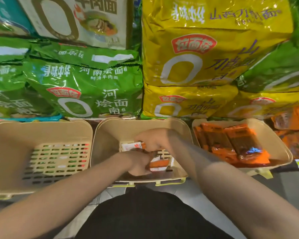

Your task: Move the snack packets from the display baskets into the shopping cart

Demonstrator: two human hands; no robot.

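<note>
The head view looks down on three beige display baskets set in a row across the middle of the frame. The left basket shows its slotted floor and no packets that can be made out. The middle basket holds a few white-and-orange snack packets lying at its bottom; blur and the hands over them make an exact count impossible, though at least two show. The right basket holds a pile of orange packets, several of them, overlapping, again too smeared to count.

Both hands are down inside the middle basket, close together and nearly touching. The left hand comes in from the lower left, its fingers curled onto the packets at the basket floor. The right hand comes in from the lower right, curled over a white-and-orange packet whose end sticks out to its left. Motion blur hides how firm either grip is.

Above the baskets, large noodle bags fill the upper half of the frame: green bags at the left, yellow bags at the right, and a white bag at the upper left. More orange packets lie at the right edge. The shopping cart is not in the frame.
</note>
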